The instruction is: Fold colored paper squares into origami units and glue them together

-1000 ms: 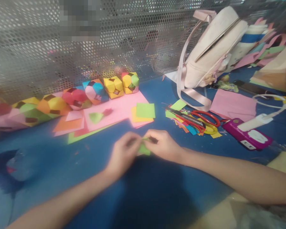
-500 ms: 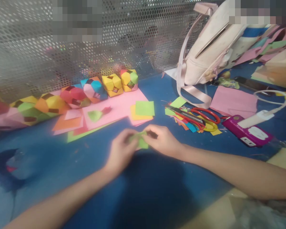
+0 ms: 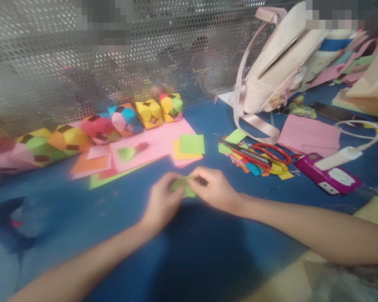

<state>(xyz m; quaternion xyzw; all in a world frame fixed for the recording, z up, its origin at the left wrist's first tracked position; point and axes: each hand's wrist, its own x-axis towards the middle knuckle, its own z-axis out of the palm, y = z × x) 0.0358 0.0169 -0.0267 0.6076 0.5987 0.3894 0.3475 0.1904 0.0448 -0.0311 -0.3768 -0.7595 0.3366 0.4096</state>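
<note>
A small piece of green paper (image 3: 189,192) is pinched between my two hands above the blue surface. My left hand (image 3: 164,195) grips its left side, fingers curled behind it. Thumb and fingertips of my right hand (image 3: 216,186) press on its upper right edge. Its exact folds are blurred and partly covered by my fingers. Just beyond my hands lies a stack of green, yellow and pink paper squares (image 3: 191,144). Farther left, a folded green paper piece (image 3: 126,154) rests on pink sheets (image 3: 157,140).
Folded paper cubes (image 3: 149,113) line the metal mesh wall (image 3: 189,54). To the right are red-handled scissors (image 3: 272,152) over paper scraps, a purple power block (image 3: 330,174) with a white plug, pink paper (image 3: 310,134) and a pale bag (image 3: 277,58) with a trailing strap.
Both hands stay in nearly the same place. The green paper has shifted slightly between my fingers, its left part showing more. The camera view has moved a little.
</note>
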